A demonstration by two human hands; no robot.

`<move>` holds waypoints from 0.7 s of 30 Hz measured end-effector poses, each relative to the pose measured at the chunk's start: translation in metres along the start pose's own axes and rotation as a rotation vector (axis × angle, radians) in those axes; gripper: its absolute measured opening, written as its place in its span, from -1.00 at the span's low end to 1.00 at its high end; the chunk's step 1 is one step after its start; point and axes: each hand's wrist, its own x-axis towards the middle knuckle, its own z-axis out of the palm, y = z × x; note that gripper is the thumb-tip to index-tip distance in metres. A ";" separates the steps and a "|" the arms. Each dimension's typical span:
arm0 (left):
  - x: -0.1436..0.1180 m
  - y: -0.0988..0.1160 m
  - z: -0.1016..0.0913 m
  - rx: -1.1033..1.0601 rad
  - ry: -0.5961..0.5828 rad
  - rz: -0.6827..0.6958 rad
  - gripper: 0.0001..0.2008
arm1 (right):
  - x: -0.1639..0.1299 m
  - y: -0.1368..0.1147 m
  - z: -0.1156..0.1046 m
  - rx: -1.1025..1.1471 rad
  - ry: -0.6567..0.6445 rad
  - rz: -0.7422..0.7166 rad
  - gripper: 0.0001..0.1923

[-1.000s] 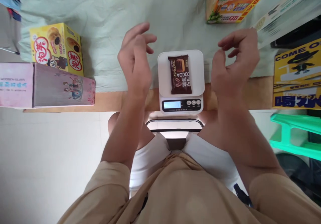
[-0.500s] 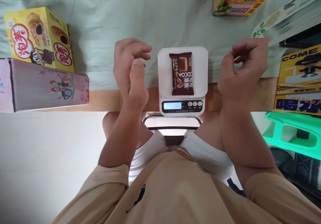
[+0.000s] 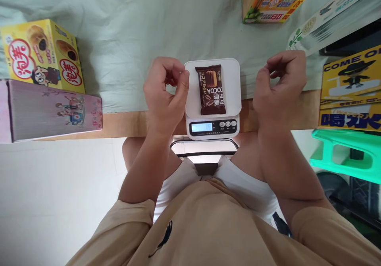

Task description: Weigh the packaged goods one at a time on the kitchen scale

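A brown packaged cocoa snack (image 3: 211, 90) lies flat on the white plate of a kitchen scale (image 3: 233, 87), whose lit display appears to read 19. My left hand (image 3: 167, 91) is at the plate's left edge, thumb and forefinger tips brought together, other fingers curled, nothing visible in them. To the right of the scale, apart from it, my right hand (image 3: 280, 84) hovers with fingers curled in and the thumb close to the forefinger. I see nothing held there either. Neither hand touches the snack.
At left stand a yellow snack box (image 3: 38, 55) and a pinkish box (image 3: 56, 111). An orange box (image 3: 275, 2), a white-green carton (image 3: 333, 16) and a yellow-blue box (image 3: 351, 93) stand at right. A green stool (image 3: 330, 155) is below the table's edge.
My left hand has moved right to the scale's edge and its thumb and forefinger have closed together. The right hand keeps nearly the same pose. The view has shifted slightly.
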 end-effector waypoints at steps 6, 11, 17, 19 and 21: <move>-0.003 -0.007 0.001 -0.010 -0.023 -0.086 -0.49 | -0.006 -0.018 0.001 -0.058 -0.100 0.017 -0.89; -0.006 -0.004 -0.003 -0.093 -0.077 -0.181 -0.62 | -0.020 -0.046 0.006 -0.138 -0.227 -0.131 -0.88; -0.007 0.006 -0.007 -0.116 -0.065 -0.204 -0.78 | -0.041 -0.085 0.020 -0.499 -0.474 -0.080 -0.71; -0.008 0.006 -0.007 -0.104 -0.054 -0.183 -0.78 | -0.046 -0.089 0.023 -0.581 -0.524 -0.046 -0.63; -0.008 0.003 -0.006 -0.117 -0.056 -0.138 -0.68 | -0.050 -0.088 0.025 -0.624 -0.534 -0.042 -0.60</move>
